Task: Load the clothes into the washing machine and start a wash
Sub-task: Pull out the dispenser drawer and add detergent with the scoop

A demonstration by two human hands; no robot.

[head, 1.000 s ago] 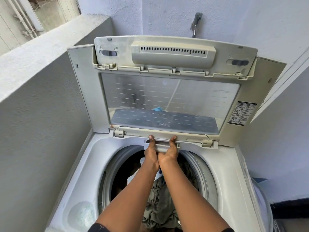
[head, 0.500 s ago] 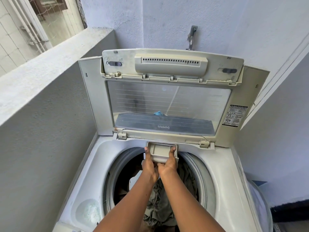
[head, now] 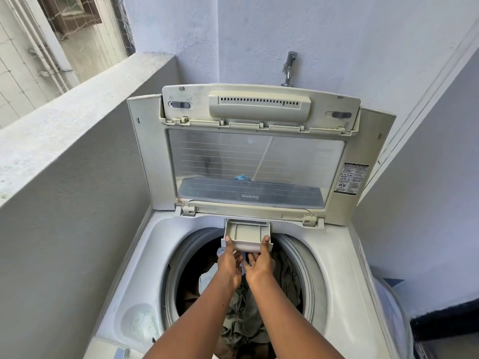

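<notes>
Drawer (head: 247,233) juts over clothes (head: 243,301), its front corners pinched by left grip (head: 229,263) and right grip (head: 260,264).

The washing machine (head: 329,255) and its detergent drawer (head: 246,233) are showing smooth, matt plastic; the clothes (head: 243,312) are lying as crumpled cloth; the tap (head: 289,69) is gleaming metal.
</notes>
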